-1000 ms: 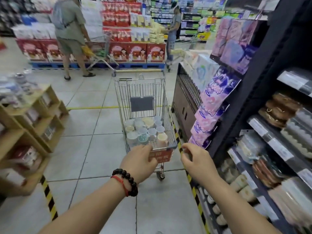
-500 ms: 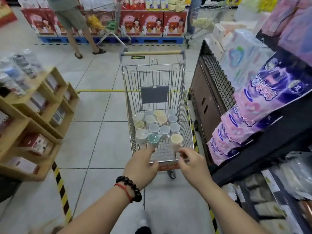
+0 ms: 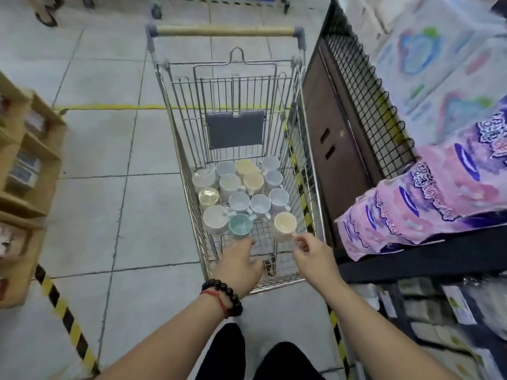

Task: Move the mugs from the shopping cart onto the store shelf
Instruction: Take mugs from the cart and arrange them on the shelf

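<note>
Both forearms extend forward over the near end of the shopping cart (image 3: pixel 307 149). The left hand (image 3: pixel 238 266), with a beaded bracelet (image 3: pixel 223 296) at the wrist, reaches into the basket with loosely spread fingers and holds nothing; its fingertips lie just short of the teal mug (image 3: pixel 240 225). The right hand (image 3: pixel 315 256) has thumb and forefinger drawn together at the near side of the cream mug (image 3: pixel 285 223); whether they actually pinch its handle cannot be determined. The remaining mugs (image 3: pixel 241 187) stand upright, mouths up, in close rows on the basket floor, towards its far end. The store shelf (image 3: pixel 428 259) runs along the right side of the cart, carrying pink and purple packages (image 3: pixel 439 193). The cart handle (image 3: pixel 225 31) lies at the far end.
</note>
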The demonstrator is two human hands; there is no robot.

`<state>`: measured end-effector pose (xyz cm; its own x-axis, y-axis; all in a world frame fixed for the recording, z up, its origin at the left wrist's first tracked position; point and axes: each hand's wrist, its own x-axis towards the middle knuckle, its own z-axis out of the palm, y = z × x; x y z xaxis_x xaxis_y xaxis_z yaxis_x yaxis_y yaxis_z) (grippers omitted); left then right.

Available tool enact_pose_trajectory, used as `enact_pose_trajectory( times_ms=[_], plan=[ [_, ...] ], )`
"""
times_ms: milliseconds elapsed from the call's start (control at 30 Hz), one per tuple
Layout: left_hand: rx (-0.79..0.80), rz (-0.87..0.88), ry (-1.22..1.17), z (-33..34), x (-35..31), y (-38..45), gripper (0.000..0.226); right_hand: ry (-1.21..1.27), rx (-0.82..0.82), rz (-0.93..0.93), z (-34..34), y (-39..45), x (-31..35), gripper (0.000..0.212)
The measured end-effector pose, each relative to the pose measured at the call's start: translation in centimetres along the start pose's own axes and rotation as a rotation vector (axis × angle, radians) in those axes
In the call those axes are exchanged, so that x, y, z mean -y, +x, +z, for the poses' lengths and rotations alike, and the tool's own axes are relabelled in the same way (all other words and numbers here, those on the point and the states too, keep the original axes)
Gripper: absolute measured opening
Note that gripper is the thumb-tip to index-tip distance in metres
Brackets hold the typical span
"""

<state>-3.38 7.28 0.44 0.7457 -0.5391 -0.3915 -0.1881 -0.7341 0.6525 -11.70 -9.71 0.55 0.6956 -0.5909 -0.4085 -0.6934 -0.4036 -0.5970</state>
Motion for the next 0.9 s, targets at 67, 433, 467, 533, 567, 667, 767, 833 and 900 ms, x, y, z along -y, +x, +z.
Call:
enact_pose_trajectory(
  times_ms=[67,433,467,533,567,667,767,833,900],
  plan=[
    [0.042,-0.033,0.007,0.6,0.5,1.9,0.048,-0.002,0.049,0.054,1.0,2.1,-0.2,0.020],
    [0.243,-0.220,0.087,8.7,4.9,16.4,0.067,0.121,0.122,0.368,8.8,15.5,-6.8,0.059],
    [0.254,-0.233,0.099,9.6,5.4,17.9,0.069,0.121,0.116,0.388,9.5,16.5,-7.6,0.059],
    [0.271,-0.260,0.112,11.4,6.6,20.8,0.071,0.114,0.117,0.422,11.1,18.3,-9.2,0.060],
    [0.279,-0.267,0.123,12.0,7.1,21.9,0.074,0.108,0.117,0.438,11.7,18.7,-9.7,0.061],
    [0.302,-0.297,0.236,13.5,8.8,24.9,0.082,0.118,0.114,0.464,13.4,19.7,-11.3,0.068],
    [0.302,-0.317,0.330,14.2,10.0,26.5,0.074,0.145,0.091,0.456,14.1,20.4,-12.2,0.069],
    [0.288,-0.287,0.360,14.5,10.1,26.7,0.062,0.152,0.040,0.455,13.8,20.7,-12.2,0.062],
    [0.302,-0.270,0.392,14.5,10.0,26.3,0.050,0.142,0.000,0.461,13.7,21.1,-12.1,0.054]
  ],
)
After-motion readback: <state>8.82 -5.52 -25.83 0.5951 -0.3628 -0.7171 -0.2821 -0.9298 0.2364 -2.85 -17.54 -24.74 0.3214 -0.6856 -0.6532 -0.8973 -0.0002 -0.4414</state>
